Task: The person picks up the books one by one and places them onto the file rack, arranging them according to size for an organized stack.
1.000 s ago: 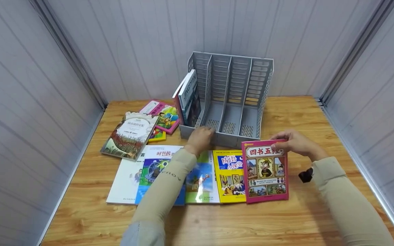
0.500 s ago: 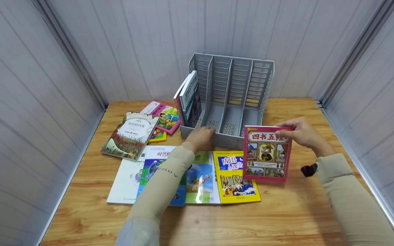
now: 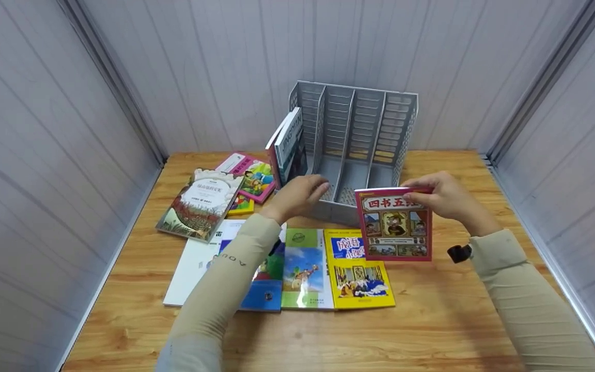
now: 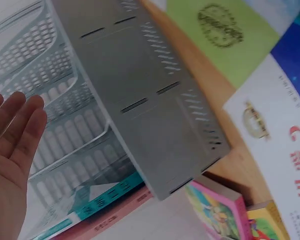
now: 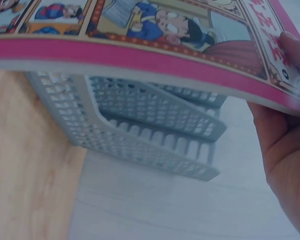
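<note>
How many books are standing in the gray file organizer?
2, both in the leftmost compartment of the gray file organizer: a teal-spined book and, left of it, a red-spined book. Others may be hidden.

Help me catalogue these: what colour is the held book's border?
The border is pink, clearest in the right wrist view.

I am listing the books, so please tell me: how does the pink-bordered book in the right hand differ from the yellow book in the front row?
The pink-bordered book is held up in the right hand; the yellow book lies on the table. The pink-bordered book shows several framed pictures, while the yellow book has one large picture. Both have illustrated covers with Chinese titles.
</note>
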### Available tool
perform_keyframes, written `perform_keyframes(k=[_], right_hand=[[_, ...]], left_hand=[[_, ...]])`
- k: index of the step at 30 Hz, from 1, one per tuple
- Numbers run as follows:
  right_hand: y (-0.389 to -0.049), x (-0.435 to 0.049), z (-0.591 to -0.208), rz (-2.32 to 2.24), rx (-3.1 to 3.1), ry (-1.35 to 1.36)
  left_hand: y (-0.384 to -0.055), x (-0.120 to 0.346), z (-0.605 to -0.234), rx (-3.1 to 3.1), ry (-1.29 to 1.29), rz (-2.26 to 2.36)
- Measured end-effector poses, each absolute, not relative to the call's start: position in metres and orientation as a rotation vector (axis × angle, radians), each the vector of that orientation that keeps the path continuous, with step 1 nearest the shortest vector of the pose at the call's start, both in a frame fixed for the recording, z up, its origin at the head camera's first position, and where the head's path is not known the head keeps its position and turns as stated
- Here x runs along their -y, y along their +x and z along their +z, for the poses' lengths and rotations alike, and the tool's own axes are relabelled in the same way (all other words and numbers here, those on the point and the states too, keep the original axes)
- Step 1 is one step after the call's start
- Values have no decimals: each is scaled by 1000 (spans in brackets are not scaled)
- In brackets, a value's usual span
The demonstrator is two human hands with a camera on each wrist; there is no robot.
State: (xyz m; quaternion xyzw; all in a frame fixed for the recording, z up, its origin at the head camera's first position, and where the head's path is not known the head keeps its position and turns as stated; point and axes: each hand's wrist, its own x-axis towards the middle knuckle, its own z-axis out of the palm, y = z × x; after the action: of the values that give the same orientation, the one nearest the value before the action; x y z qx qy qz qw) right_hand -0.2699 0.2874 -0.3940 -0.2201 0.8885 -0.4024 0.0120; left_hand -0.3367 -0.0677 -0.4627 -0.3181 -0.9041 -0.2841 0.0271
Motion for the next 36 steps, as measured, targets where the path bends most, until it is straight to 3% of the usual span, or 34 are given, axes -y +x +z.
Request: perform_keyframes(k=[14,36], right_hand=[[-262,-249,-379,-987,-2848,-1099],[-261,-210,-382,-967,-2797,-1389]], left_hand=[[-295,66,-420,2798,-1188,-1057],[-276,51,-419,2748,-1420,-938]])
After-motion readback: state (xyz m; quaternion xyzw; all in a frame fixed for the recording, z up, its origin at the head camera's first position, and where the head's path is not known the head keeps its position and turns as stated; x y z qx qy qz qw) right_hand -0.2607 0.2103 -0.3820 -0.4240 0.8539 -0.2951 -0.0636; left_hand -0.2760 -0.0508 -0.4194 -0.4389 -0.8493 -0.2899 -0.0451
